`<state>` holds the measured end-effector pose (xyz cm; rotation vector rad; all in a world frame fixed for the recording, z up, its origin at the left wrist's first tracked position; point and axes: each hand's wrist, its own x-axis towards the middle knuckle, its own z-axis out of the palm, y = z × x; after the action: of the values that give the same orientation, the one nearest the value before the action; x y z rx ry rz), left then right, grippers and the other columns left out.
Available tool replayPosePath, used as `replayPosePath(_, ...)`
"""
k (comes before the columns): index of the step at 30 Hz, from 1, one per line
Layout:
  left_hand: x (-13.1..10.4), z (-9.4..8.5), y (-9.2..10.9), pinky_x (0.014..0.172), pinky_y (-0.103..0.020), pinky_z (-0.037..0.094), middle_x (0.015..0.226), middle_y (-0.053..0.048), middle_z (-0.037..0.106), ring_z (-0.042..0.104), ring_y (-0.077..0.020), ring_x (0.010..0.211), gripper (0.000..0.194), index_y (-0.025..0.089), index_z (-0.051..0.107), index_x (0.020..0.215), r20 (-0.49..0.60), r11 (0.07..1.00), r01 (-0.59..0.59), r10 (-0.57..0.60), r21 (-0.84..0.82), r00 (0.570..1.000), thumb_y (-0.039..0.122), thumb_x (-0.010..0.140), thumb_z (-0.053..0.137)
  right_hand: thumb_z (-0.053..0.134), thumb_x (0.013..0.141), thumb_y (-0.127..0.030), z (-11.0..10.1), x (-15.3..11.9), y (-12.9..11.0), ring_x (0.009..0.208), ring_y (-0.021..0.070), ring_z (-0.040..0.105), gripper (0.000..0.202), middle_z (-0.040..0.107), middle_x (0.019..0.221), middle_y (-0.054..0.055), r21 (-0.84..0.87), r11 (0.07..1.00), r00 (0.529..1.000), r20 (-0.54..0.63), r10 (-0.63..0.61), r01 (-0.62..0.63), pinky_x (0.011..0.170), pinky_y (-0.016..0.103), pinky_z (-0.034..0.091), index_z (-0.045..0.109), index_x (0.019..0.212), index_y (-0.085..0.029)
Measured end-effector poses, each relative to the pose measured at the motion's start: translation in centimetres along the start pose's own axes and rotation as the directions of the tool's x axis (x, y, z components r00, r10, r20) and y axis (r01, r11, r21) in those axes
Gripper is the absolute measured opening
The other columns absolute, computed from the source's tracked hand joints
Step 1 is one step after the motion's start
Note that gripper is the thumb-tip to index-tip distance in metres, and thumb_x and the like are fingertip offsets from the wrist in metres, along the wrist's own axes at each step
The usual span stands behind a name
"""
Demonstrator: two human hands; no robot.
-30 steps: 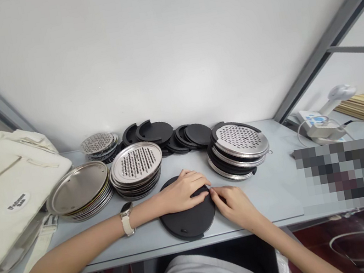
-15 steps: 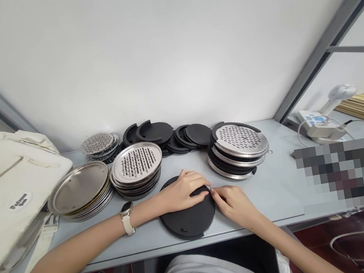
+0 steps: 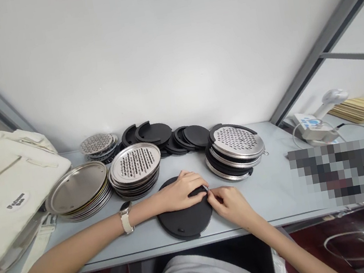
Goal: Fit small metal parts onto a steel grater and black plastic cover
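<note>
A round black plastic disc [image 3: 182,222] lies on the table in front of me, with a small raised nub near its front edge. My left hand [image 3: 180,192] rests across its far half, thumb and fingers closed at a raised black part by the right rim. My right hand [image 3: 228,202] comes in from the right, thumb and forefinger pinched at that same rim. A tiny shiny piece [image 3: 206,188] shows between the two hands; its kind is too small to make out. My fingers hide much of that edge.
Behind are stacked metal grater discs [image 3: 139,162], shallow metal plates [image 3: 78,186], black discs [image 3: 198,136], and a pile of black-rimmed graters [image 3: 238,141] with a small ring. A cream bag [image 3: 11,183] stands left. At right are a white scanner [image 3: 334,97], cables and a pixelated patch.
The view has shifted slightly. Both hands stay at the disc's right rim, and the right fingertips have moved slightly against it.
</note>
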<state>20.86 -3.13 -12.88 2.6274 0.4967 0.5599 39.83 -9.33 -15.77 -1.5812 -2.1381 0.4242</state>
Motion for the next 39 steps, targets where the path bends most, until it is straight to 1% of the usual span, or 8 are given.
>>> replayPosePath(4, -0.02, 0.02, 0.04, 0.095, -0.033, 0.032, 0.101, -0.005, 0.064, 0.057, -0.0187, 0.1, 0.014, 0.019, 0.057, 0.106, -0.011, 1.0, 0.005, -0.005, 0.007, 1.0, 0.021, 0.093, 0.052, 0.039, 0.09, -0.03, 0.06, -0.02, -0.03, 0.047, 0.0104, 0.025, 0.038, 0.034, 0.047, -0.004, 0.006, 1.0, 1.0, -0.01, -0.002, 0.002, 0.051, 0.026, 0.019, 0.034, 0.054, -0.02)
replayPosePath(9, -0.05, 0.1, 0.08, 0.095, -0.033, 0.033, 0.102, -0.005, 0.064, 0.058, -0.0188, 0.1, 0.017, 0.019, 0.057, 0.108, -0.037, 1.0, 0.027, -0.027, 0.007, 0.999, 0.022, 0.093, 0.051, 0.039, 0.091, -0.028, 0.07, -0.08, 0.02, 0.047, 0.0106, 0.028, 0.038, 0.036, 0.048, -0.004, 0.011, 1.0, 1.0, -0.008, -0.008, 0.008, 0.051, 0.026, 0.02, 0.036, 0.054, -0.02)
replayPosePath(16, 0.01, 0.02, 0.22, 0.095, -0.034, 0.034, 0.106, -0.006, 0.065, 0.058, -0.0206, 0.103, 0.019, 0.02, 0.056, 0.112, -0.019, 0.999, 0.042, -0.042, 0.012, 0.999, 0.022, 0.093, 0.05, 0.036, 0.093, -0.027, -0.19, -0.16, -0.05, 0.046, 0.0115, 0.035, 0.04, 0.043, 0.048, -0.003, 0.001, 1.0, 1.0, 0.007, -0.019, 0.019, 0.052, 0.026, 0.023, 0.04, 0.055, -0.02)
replayPosePath(19, 0.02, -0.06, 0.38, 0.096, -0.034, 0.034, 0.106, -0.006, 0.064, 0.058, -0.0204, 0.103, 0.018, 0.019, 0.056, 0.11, -0.026, 0.999, 0.039, -0.039, 0.01, 0.999, 0.021, 0.093, 0.05, 0.035, 0.094, -0.028, -0.26, -0.12, -0.01, 0.047, 0.0116, 0.035, 0.04, 0.043, 0.048, -0.003, 0.011, 1.0, 1.0, 0.012, -0.012, 0.012, 0.052, 0.025, 0.023, 0.038, 0.055, -0.02)
replayPosePath(23, -0.02, -0.22, 0.54, 0.095, -0.033, 0.035, 0.111, -0.008, 0.062, 0.057, -0.0204, 0.104, 0.018, 0.019, 0.056, 0.11, -0.024, 1.0, 0.025, -0.024, 0.014, 0.999, 0.021, 0.094, 0.049, 0.034, 0.094, -0.029, -0.29, -0.16, 0.05, 0.047, 0.0116, 0.035, 0.04, 0.043, 0.049, -0.003, 0.013, 1.0, 1.0, 0.02, -0.011, 0.01, 0.052, 0.025, 0.023, 0.037, 0.055, -0.02)
replayPosePath(31, -0.1, -0.04, 0.28, 0.094, -0.033, 0.033, 0.106, -0.006, 0.065, 0.057, -0.0195, 0.102, 0.015, 0.019, 0.056, 0.108, 0.005, 0.999, -0.005, 0.005, 0.044, 1.0, 0.02, 0.095, 0.048, 0.034, 0.095, -0.028, -0.24, -0.14, 0.04, 0.046, 0.0114, 0.037, 0.043, 0.046, 0.049, -0.002, -0.004, 0.999, 0.999, 0.013, -0.034, 0.034, 0.051, 0.026, 0.025, 0.045, 0.055, -0.019)
replayPosePath(39, -0.03, 0.1, 0.31, 0.091, -0.033, 0.033, 0.102, -0.006, 0.065, 0.057, -0.0201, 0.099, 0.014, 0.019, 0.055, 0.105, -0.002, 0.996, -0.001, 0.001, 0.084, 1.0, 0.02, 0.095, 0.046, 0.036, 0.094, -0.028, -0.28, -0.12, 0.05, 0.046, 0.0111, 0.035, 0.042, 0.043, 0.048, -0.003, -0.014, 1.0, 1.0, 0.01, -0.026, 0.026, 0.051, 0.026, 0.023, 0.044, 0.054, -0.019)
